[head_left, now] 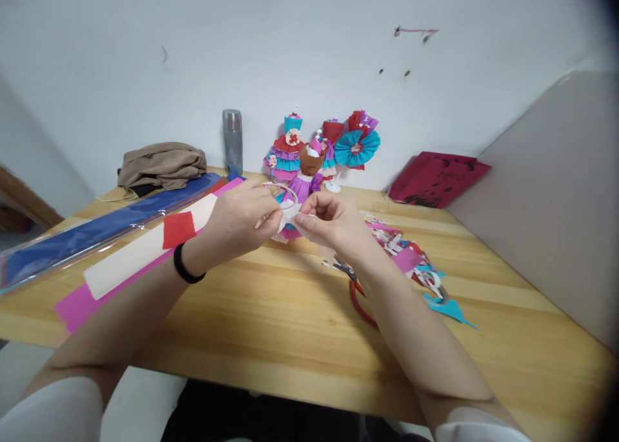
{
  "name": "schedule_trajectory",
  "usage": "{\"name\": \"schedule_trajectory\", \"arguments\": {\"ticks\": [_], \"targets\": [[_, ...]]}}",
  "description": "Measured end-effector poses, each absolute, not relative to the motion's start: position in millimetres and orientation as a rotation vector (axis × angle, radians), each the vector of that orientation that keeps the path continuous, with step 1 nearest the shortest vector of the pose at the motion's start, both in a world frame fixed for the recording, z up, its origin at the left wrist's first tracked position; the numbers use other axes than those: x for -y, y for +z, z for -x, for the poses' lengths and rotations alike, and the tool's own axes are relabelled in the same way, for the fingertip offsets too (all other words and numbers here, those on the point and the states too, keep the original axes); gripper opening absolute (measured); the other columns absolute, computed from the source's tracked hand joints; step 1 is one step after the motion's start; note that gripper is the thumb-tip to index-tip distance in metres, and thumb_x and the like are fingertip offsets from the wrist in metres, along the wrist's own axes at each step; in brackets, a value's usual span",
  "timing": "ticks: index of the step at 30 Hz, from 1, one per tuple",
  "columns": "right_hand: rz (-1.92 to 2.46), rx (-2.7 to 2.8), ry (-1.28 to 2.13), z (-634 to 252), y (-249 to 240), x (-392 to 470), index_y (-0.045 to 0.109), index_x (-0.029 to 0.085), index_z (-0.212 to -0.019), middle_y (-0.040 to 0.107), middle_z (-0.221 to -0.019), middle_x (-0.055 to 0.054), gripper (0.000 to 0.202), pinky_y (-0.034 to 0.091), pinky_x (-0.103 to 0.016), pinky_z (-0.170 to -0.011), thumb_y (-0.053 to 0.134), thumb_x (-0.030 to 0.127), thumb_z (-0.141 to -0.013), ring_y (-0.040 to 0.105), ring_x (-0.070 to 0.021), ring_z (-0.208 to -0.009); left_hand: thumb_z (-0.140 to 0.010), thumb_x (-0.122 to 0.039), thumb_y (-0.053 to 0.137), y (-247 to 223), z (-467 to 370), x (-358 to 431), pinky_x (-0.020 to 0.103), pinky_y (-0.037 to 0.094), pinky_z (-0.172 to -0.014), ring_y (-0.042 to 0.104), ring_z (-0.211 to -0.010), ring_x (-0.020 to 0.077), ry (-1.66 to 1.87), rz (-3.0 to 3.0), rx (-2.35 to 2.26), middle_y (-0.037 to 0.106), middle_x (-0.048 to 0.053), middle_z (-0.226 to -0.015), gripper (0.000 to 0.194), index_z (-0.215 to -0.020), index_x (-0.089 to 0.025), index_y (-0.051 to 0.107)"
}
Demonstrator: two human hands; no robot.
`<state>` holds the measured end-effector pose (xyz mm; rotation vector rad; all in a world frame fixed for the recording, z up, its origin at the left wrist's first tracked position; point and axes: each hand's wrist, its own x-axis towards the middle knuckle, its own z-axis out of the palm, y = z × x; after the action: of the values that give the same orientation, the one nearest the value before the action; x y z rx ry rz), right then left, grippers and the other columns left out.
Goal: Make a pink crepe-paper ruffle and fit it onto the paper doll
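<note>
White tape (294,198), one roll, sits at the left hand (246,216), its fingers curled in; the right hand (329,219), thumb and forefinger together, pinches a pale strip (289,217) running between the hands, above the table (271,326). Just beyond, toward the far edge, stand four dresses (289,151), one ahead of three. Under the right forearm lies one pair of scissors (351,275); toward the right edge, uncountable scraps (409,259). One bag (435,180) leans near the far right corner. Toward the left edge: one red square (178,230) on one white sheet (140,251), one blue pack (111,226), one cloth (162,164). One flask (233,145) stands at the far edge.
</note>
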<state>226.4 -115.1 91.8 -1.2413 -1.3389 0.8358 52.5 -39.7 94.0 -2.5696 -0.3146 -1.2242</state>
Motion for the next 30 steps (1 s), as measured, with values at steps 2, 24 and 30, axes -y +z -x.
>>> {"name": "schedule_trajectory", "arguments": {"ticks": [2,24,30], "targets": [[1.244,1.363,0.79,-226.1,91.0,115.8,0.055,0.018,-0.065,0.053,-0.055,0.003,0.023,0.031,-0.023,-0.047,0.071,0.035,-0.061,0.043,-0.0086,-0.049,-0.082,-0.011,0.051,91.7,-53.9,38.8,0.026,0.037,-0.058,0.044,-0.061,0.0127,-1.269,2.598,0.321,0.053,0.0,-0.057,0.027,-0.055,-0.017,0.052],[1.245,1.532,0.386,-219.9,86.2,122.7,0.06,0.018,-0.067,0.057,-0.059,0.001,0.01,0.031,-0.025,-0.05,0.063,0.026,-0.071,0.044,-0.01,-0.052,-0.081,-0.011,0.05,87.5,-53.1,39.6,0.025,0.037,-0.06,0.045,-0.062,0.0124,-1.291,2.7,0.365,0.057,0.001,-0.059,0.026,-0.056,-0.016,0.055],[1.229,1.532,0.417,-219.5,85.3,123.5,0.059,0.018,-0.068,0.055,-0.058,0.003,0.009,0.031,-0.025,-0.05,0.063,0.024,-0.073,0.042,-0.0091,-0.051,-0.081,-0.01,0.05,87.3,-54.4,40.5,0.026,0.038,-0.061,0.045,-0.06,0.012,-1.295,2.73,0.359,0.057,0.001,-0.058,0.026,-0.056,-0.016,0.056]]}}
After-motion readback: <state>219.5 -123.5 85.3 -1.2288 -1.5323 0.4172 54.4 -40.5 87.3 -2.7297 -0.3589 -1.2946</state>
